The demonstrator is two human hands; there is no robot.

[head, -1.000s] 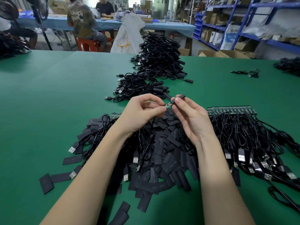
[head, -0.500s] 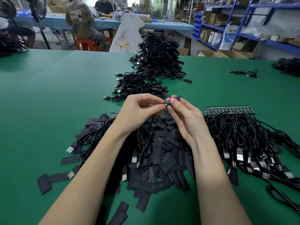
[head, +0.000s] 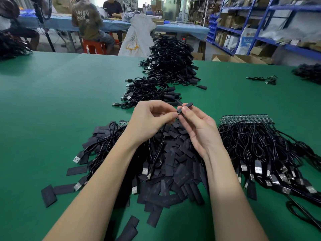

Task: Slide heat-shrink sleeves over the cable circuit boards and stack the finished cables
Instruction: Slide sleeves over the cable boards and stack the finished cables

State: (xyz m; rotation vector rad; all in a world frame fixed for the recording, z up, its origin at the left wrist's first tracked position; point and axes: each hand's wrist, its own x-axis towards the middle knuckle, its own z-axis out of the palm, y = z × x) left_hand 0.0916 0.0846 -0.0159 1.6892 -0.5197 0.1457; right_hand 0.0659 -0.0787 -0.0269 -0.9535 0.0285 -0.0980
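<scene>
Above the green bench (head: pixel 52 105), the left hand (head: pixel 149 122) pinches the black cable (head: pixel 160 148) end while the right hand (head: pixel 199 129) pinches a black flat heat-shrink sleeve (head: pixel 186 106) over it. Loose sleeves (head: pixel 173 171) lie beneath; finished cables (head: pixel 166 66) are stacked at 12 o'clock.

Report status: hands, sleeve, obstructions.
Left hand pinching cable end. Right hand pinching sleeve, nearly over board. Nothing blocking; loose sleeves piled underneath.

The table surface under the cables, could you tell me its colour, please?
Plain green table surface, seen in the head view.
</scene>
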